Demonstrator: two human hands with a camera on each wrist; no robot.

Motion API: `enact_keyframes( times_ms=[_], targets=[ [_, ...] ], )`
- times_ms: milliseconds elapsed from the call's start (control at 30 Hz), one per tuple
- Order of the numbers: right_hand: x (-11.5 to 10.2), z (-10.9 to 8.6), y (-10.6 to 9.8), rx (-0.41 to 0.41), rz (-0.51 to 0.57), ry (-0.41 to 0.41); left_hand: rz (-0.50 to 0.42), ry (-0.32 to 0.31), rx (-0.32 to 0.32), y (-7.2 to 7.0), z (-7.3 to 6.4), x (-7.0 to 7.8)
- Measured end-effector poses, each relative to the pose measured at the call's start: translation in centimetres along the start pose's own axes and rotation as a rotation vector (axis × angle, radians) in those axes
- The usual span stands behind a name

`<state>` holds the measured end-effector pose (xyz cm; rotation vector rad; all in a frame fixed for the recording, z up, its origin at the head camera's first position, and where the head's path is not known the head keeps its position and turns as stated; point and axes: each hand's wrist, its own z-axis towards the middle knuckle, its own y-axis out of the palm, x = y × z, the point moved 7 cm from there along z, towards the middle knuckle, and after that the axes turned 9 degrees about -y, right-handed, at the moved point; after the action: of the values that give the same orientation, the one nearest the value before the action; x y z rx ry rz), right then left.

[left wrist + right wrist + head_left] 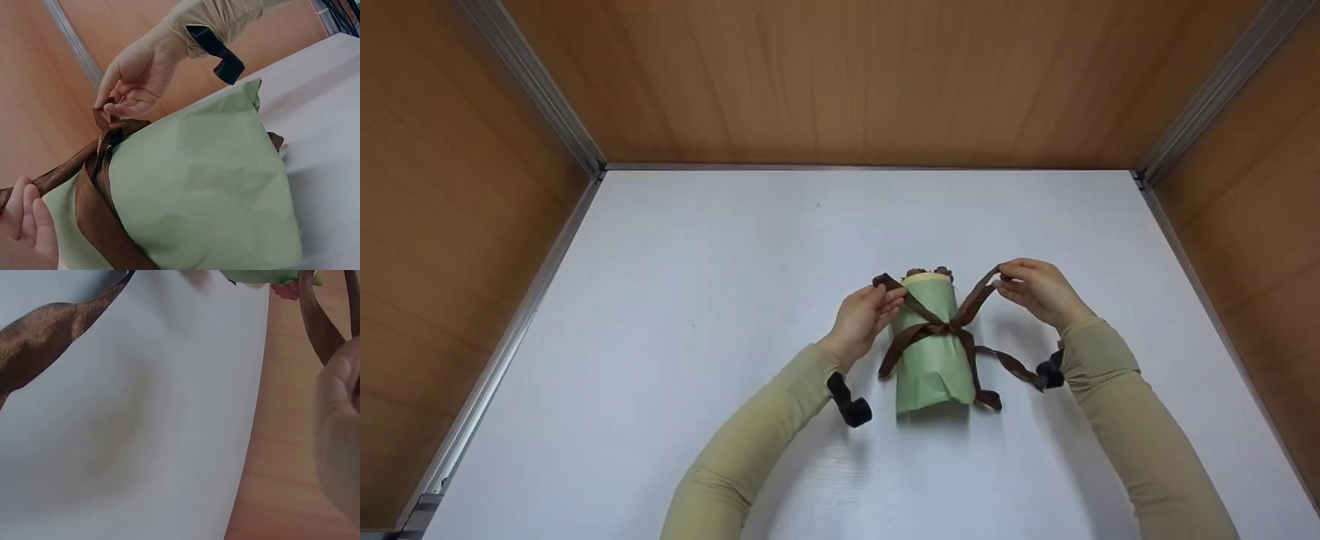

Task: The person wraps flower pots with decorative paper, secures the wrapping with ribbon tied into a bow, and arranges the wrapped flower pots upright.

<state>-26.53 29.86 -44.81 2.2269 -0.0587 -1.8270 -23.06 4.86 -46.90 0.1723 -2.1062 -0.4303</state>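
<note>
A bundle wrapped in pale green paper (934, 371) lies on the white table, with small dark flower heads (941, 271) showing at its far end. Brown ribbon (945, 328) goes round its middle and is knotted on top. My left hand (861, 319) pinches one stretch of ribbon at the upper left of the bundle. To the right, my right hand (1039, 291) pinches a ribbon loop between thumb and fingers, raised off the table. A red flower (287, 290) peeks out beside the paper in the right wrist view. The bundle's underside is hidden.
Loose ribbon tails (988, 399) hang down at the bundle's near right, and another ribbon length (1016, 367) reaches toward the right wrist. Black wrist cameras (855, 411) sit on both sleeves. Wooden panels (840, 82) wall the white table (720, 247) at the back and sides.
</note>
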Motion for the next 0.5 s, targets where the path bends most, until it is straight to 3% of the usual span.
enact_keyframes(
  times_ms=[300,500],
  targets=[
    [2.3,1.7,1.0,0.057,-0.032,-0.073,0.149,0.001,0.021,0.1,0.4,-0.7],
    [3.4,2.2,1.8,0.023,-0.191,-0.043,0.205,0.009,-0.021,0.1,0.1,-0.7]
  ],
)
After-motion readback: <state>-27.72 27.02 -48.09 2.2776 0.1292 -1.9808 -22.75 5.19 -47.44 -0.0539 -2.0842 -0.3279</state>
